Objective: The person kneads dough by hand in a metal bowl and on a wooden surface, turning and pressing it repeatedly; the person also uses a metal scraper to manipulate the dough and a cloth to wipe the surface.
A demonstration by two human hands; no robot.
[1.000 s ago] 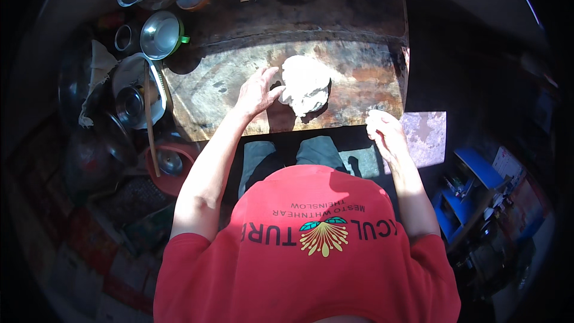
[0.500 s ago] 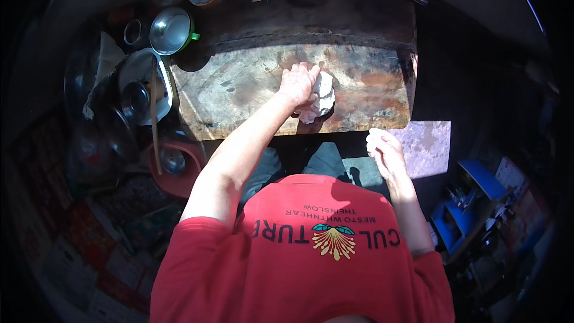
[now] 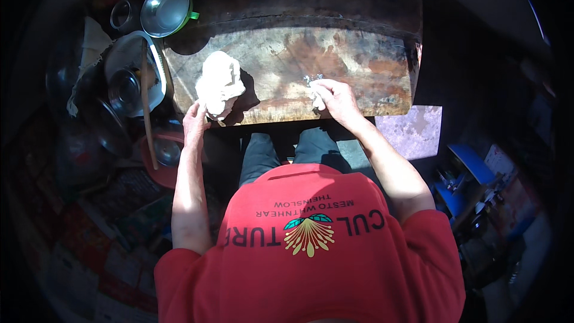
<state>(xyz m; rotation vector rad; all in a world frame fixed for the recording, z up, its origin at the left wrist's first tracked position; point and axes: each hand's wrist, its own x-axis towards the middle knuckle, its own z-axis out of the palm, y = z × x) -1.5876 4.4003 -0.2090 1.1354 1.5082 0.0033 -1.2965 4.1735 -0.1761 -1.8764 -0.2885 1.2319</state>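
Observation:
A large lump of white dough (image 3: 219, 84) lies on the left part of a worn wooden board (image 3: 335, 60). My left hand (image 3: 195, 121) rests at the board's near edge, fingers touching the lump's lower side. My right hand (image 3: 333, 97) is closed around a small piece of white dough (image 3: 317, 100) near the middle of the board's front edge. Flecks of dough lie on the wood just beyond that hand.
Left of the board stand a steel bowl with a green handle (image 3: 165, 9), a white tray (image 3: 128, 63) with a dark pot, a wooden stick (image 3: 147, 107) and a red basin (image 3: 162, 151). A blue object (image 3: 463, 176) sits at the right. The board's far half is in shadow.
The big dough lump has moved from the board's middle to its left side with my left hand. My right hand came up from off the board and now grips a small piece.

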